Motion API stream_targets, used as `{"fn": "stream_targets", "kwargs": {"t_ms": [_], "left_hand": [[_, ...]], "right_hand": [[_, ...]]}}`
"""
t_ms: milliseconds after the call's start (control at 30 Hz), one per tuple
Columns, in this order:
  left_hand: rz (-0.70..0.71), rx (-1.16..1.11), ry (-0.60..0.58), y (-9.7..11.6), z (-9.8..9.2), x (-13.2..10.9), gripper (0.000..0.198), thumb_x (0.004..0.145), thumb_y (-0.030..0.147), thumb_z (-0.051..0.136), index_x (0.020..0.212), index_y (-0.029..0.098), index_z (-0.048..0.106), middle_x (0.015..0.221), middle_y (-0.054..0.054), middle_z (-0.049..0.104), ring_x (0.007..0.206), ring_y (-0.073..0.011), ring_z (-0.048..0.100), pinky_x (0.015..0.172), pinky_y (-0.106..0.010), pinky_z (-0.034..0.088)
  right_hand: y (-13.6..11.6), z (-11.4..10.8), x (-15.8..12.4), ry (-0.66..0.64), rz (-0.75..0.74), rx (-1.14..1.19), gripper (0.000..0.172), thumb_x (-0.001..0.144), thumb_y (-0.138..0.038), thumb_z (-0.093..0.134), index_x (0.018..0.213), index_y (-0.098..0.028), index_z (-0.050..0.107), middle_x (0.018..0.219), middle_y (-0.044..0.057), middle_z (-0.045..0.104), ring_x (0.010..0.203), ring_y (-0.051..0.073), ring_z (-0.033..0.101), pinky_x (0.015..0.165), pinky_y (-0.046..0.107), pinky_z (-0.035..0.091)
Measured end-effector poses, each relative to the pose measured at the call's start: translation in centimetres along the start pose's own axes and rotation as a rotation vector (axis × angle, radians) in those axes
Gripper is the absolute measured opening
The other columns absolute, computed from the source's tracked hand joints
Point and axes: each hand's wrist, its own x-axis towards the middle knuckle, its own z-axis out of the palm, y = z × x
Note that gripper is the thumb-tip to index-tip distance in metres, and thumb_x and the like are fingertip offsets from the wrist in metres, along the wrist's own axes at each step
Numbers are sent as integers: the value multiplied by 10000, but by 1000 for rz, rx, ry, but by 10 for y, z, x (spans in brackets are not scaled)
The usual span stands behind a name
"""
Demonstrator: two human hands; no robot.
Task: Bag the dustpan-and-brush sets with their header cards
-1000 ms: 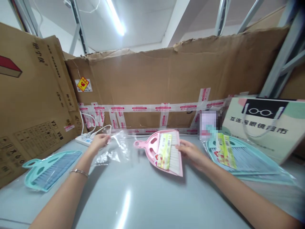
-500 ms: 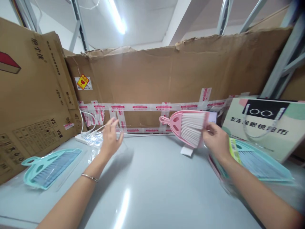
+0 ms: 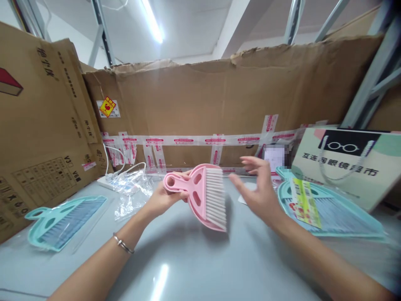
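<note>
My left hand [image 3: 167, 197] is wrapped round the handle [image 3: 179, 183] of the pink dustpan-and-brush set [image 3: 198, 195], holding it up over the grey table [image 3: 200, 267], white bristles [image 3: 215, 198] to the right. My right hand [image 3: 262, 193] hovers just beside them, spread wide, gripping nothing! Crumpled clear plastic [image 3: 133, 198] lies off left, near a turquoise set [image 3: 67, 221].

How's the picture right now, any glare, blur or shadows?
In the head view: the ceiling light glares and mirrors as a white streak on the table; soft shadow lies below the pink dustpan and brush; the right hand looks slightly blurred; a patch left of the glasses-printed bag is pixelated.
</note>
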Motion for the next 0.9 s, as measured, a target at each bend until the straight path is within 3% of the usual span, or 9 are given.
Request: {"fn": "stream_targets", "kwargs": {"t_ms": [67, 167, 233, 300, 367, 500, 667, 800, 900], "left_hand": [[35, 27, -62, 6, 6, -1, 273, 675, 187, 692, 921, 170, 575, 1139, -102, 586, 735, -160, 623, 558, -250, 534], [63, 99, -82, 12, 3, 0, 266, 656, 203, 701, 886, 169, 574, 1144, -110, 582, 771, -177, 619, 560, -251, 521], [115, 191, 70, 17, -14, 2, 237, 664, 249, 687, 848, 172, 558, 1132, -105, 582, 733, -155, 610, 518, -228, 495], [190, 301, 338, 21, -39, 3, 204, 701, 303, 641, 807, 178, 520, 1087, -87, 592, 658, -118, 590, 466, -198, 445], [212, 491, 436, 25, -63, 3, 232, 668, 298, 666, 768, 176, 497, 944, -57, 615, 607, -109, 560, 493, -212, 429], [134, 1001, 107, 21, -83, 4, 95, 670, 177, 591, 682, 175, 497, 712, 12, 548, 681, -131, 501, 613, -229, 386], [-197, 1268, -307, 4, -69, 1, 205, 596, 10, 381, 644, 177, 490, 684, 6, 535, 680, -143, 472, 598, -231, 335], [-346, 1249, -452, -6, -64, -5, 233, 580, 2, 374, 613, 173, 529, 694, -15, 601, 649, -148, 532, 575, -227, 362], [-336, 1251, -431, -8, -65, -5, 296, 629, 29, 390, 749, 189, 609, 807, -42, 650, 717, -175, 584, 617, -248, 404]], "right_hand": [[-17, 2, 0, -232, -269, -206, 344, 675, -392, 637, 994, -278, 582, 1023, 60, 514, 1002, 242, 463, 895, 461, 332], [-33, 7, 5, -477, -388, -333, 177, 704, -330, 610, 849, -232, 596, 899, 51, 484, 899, 221, 461, 810, 420, 359], [-30, 7, 13, -397, -386, -346, 98, 721, -251, 563, 804, -200, 573, 877, 55, 474, 861, 209, 455, 761, 379, 364], [-18, 5, 22, -304, -395, -382, 84, 733, -198, 520, 803, -189, 566, 892, 64, 479, 844, 203, 453, 729, 347, 354], [-1, 4, 28, -399, -451, -462, 103, 763, -180, 481, 801, -187, 576, 918, 73, 493, 807, 187, 451, 698, 315, 339], [28, 18, 22, -781, -537, -588, 170, 782, -134, 463, 693, -194, 594, 843, 48, 544, 694, 152, 438, 617, 269, 298], [44, 46, 8, -951, -563, -656, 209, 791, -86, 465, 774, -198, 641, 828, 65, 597, 725, 167, 506, 648, 286, 318], [53, 40, 10, -931, -539, -607, 387, 775, -45, 428, 1070, -234, 592, 976, 74, 629, 887, 197, 560, 752, 317, 372], [72, -8, 17, -646, -385, -558, 358, 811, -133, 394, 1120, -227, 550, 1096, 82, 610, 1003, 208, 547, 856, 346, 386]]}}
